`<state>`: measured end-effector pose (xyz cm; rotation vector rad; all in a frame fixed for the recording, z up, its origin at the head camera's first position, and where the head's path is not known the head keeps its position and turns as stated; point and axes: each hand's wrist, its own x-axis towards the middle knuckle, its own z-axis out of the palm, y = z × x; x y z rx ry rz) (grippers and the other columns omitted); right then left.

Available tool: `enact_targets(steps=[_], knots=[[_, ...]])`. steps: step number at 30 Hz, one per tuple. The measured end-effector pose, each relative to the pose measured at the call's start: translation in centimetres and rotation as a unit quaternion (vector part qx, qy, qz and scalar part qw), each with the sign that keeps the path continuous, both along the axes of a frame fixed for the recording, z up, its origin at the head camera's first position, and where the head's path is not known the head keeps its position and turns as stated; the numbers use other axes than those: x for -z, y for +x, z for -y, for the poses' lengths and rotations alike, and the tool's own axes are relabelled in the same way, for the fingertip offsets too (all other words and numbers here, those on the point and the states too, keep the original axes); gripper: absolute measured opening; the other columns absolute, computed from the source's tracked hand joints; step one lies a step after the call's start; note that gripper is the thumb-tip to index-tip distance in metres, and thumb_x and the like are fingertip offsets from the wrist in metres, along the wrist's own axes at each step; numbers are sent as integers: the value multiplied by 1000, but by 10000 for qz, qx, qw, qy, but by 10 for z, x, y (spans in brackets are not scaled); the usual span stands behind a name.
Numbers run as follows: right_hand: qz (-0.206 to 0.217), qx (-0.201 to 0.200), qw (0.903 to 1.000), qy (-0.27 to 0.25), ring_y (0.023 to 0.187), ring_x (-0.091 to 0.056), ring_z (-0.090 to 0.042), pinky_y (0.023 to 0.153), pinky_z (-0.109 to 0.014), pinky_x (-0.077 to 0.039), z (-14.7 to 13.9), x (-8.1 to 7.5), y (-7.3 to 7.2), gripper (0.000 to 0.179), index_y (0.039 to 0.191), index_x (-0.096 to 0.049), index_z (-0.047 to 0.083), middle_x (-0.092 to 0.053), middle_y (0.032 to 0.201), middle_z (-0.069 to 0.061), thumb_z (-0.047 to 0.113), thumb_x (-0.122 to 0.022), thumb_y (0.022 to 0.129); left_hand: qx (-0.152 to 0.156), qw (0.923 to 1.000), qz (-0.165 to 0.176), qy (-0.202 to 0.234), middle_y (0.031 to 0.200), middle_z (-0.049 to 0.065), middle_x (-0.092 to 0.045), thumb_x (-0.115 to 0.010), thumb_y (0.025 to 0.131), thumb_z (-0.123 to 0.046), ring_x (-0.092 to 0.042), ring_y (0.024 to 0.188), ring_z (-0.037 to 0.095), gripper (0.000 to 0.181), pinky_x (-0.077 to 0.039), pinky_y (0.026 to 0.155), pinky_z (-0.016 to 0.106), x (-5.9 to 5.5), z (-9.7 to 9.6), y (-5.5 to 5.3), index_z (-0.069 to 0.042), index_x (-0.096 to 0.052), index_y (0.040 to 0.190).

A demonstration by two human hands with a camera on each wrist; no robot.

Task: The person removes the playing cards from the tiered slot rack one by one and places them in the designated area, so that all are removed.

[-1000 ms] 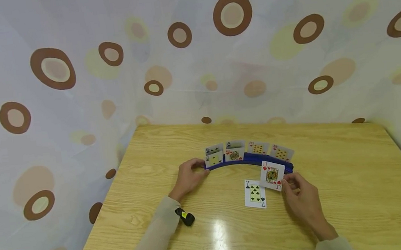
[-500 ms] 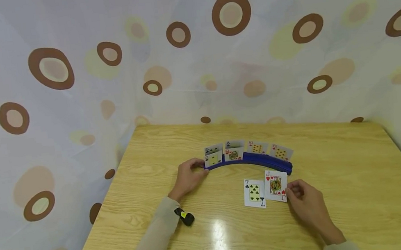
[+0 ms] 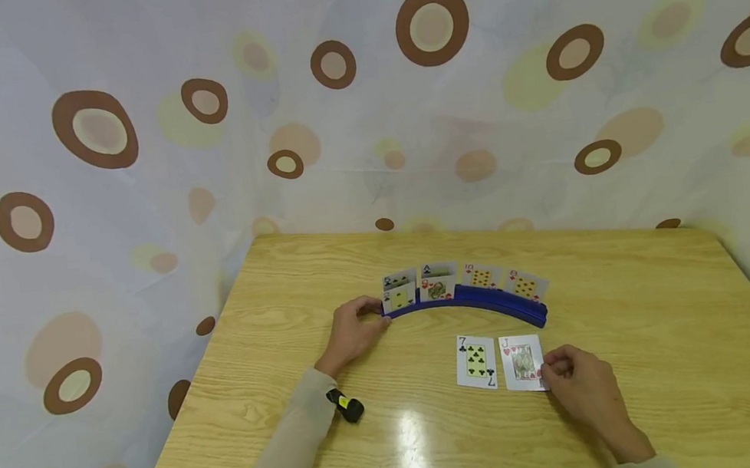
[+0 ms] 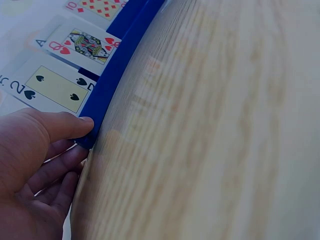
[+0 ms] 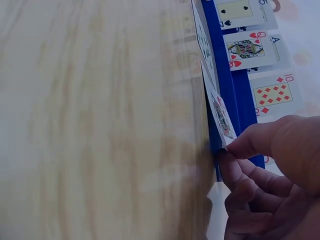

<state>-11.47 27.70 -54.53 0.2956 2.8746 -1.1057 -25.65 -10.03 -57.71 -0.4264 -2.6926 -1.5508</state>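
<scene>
A curved blue card holder (image 3: 501, 301) stands in the middle of the table. At its left end my left hand (image 3: 352, 335) pinches it, thumb in front and fingers behind, as the left wrist view shows. My right hand (image 3: 585, 387) pinches the lower right corner of the jack of hearts (image 3: 523, 363), which is slightly tilted at the table. Just left of the jack lies the seven of clubs (image 3: 476, 362), face up. Slotted in the holder are the two of spades (image 4: 57, 87), queen of hearts (image 4: 85, 46), ten of diamonds (image 5: 274, 95) and another red card (image 3: 525, 285).
Behind the two and the queen, a five (image 3: 399, 278) and an ace (image 3: 439, 267) stand partly covered. The wooden table (image 3: 670, 324) meets a spotted cloth wall (image 3: 513, 164) at its back and left.
My right hand has brought the jack of hearts down and toward me, from over the seven's upper corner to its right side. The left hand has kept its place on the holder.
</scene>
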Motion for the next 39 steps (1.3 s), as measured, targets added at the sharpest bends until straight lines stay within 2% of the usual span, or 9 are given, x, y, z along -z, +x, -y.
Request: enact_targets(steps=[11,19,31,36,39], knots=[[-168,41,9996,221,73,-62,-12,62,-23,-44,6,0,-1,21,111,-77,0,-75,85,-5,11,-74,94,86,10000,24,-33,120,16,-80,-83,97,-10,-74,116,31,31,-57,109,51,-2,1,1,-1,-76,126],[-309,-273,9982,432,73,-64,-12,62,-24,-46,7,-2,-2,14,104,-83,6,-77,84,-2,9,-76,92,77,10000,-44,-20,119,16,-80,-83,97,-10,-75,116,32,31,-57,109,51,-2,0,1,-1,-77,125],[-259,-226,9989,306,71,-64,-12,59,-22,-46,8,1,-2,15,104,-83,2,-78,82,-3,9,-78,91,47,9998,-79,151,115,16,-80,-84,95,-9,-75,114,35,29,-57,108,54,0,0,1,-1,-77,122],[-387,-235,9985,310,71,-65,-10,60,-21,-47,7,2,-2,15,103,-83,2,-79,83,-4,10,-78,91,52,9999,-71,89,117,16,-80,-84,96,-10,-75,115,32,30,-57,109,52,-1,0,1,-1,-77,123],[-641,-99,9977,217,70,-65,-8,60,-21,-49,4,2,-2,11,101,-84,4,-79,83,-4,10,-79,93,61,9999,-54,58,117,16,-80,-83,96,-11,-75,115,31,30,-57,109,51,-1,0,0,0,-77,124]])
